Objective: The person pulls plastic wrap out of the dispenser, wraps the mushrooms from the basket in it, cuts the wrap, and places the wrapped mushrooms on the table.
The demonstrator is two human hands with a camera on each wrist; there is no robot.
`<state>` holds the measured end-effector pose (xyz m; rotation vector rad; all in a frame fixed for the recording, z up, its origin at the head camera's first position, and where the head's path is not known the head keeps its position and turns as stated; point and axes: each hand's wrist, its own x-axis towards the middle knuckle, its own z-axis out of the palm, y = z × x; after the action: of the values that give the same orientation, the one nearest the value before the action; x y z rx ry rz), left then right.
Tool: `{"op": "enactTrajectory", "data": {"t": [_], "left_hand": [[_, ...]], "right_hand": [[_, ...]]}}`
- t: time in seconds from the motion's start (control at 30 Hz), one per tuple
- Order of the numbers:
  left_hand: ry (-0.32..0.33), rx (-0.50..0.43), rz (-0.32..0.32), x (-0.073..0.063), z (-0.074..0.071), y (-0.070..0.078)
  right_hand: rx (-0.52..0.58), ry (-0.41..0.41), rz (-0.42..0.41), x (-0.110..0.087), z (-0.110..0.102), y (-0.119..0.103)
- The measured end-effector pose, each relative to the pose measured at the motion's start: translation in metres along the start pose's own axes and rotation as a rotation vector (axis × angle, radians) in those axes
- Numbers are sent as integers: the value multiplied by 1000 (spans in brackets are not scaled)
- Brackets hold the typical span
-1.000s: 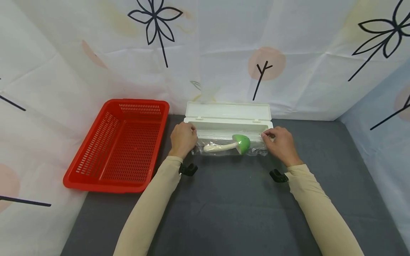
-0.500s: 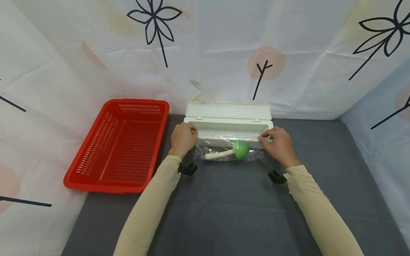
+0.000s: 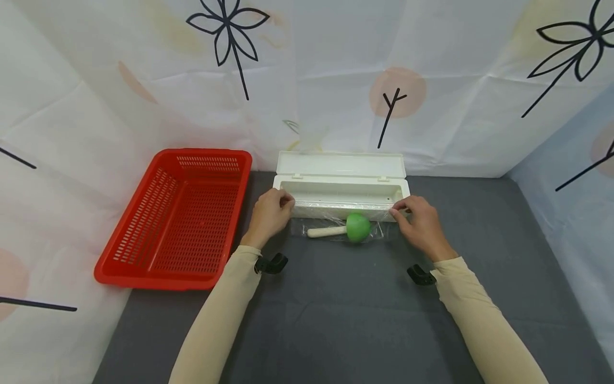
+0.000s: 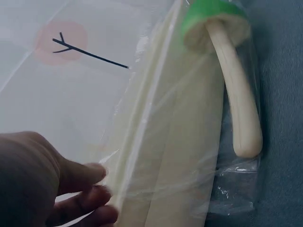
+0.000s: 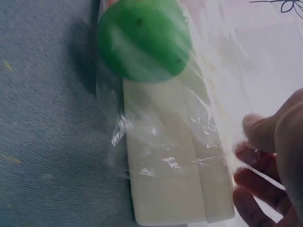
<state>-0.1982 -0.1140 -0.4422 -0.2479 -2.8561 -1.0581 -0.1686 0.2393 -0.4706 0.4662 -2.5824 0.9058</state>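
A mushroom-shaped item with a green cap and pale stem (image 3: 357,228) lies in what looks like a clear plastic bag (image 3: 297,228), in front of a long white box (image 3: 316,212) whose lid stands open. The plastic reaches up over the box's front. My left hand (image 3: 269,216) pinches the plastic's upper left edge between thumb and fingers. At the other end my right hand (image 3: 418,226) pinches the upper right edge. In the right wrist view the green cap (image 5: 144,40) shows through the film. The left wrist view shows the pale stem (image 4: 239,104) beside the box.
A red perforated basket (image 3: 242,213) stands on the left of the grey tabletop (image 3: 331,320). Patterned white cloth (image 3: 331,80) hangs behind the box and at the sides. The raised box lid (image 3: 341,164) is close to the back cloth.
The plastic and the mushroom first shift toward me, then lie flatter against the table. The right hand moves slightly inward, then a little back outward. The left hand draws slightly toward me.
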Motion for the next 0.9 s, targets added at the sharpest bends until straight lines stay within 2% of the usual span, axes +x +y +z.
{"op": "enactTrajectory", "data": {"t": [0.1,0.2,0.27,0.4,0.57,0.67,0.77,0.9], "left_hand": [[-51,-107,31,-7,-2,1],[-58,-197,31,-14,-1,0],[-37,-215,2,-17,2,-1],[6,-212,-101,-22,11,-3],[44,-226,-164,-23,19,-2],[70,-219,-185,-23,23,-3],[84,-238,-201,-22,28,-5],[95,-340,-240,-18,33,-7]], "right_hand": [[66,26,-8,-7,-1,-2],[118,57,48,-14,-1,-4],[129,65,119,-18,0,-6],[107,49,267,-22,3,-9],[115,44,361,-20,6,-12],[191,34,404,-17,9,-12],[330,29,459,-13,13,-10],[500,50,512,-11,15,-8]]}}
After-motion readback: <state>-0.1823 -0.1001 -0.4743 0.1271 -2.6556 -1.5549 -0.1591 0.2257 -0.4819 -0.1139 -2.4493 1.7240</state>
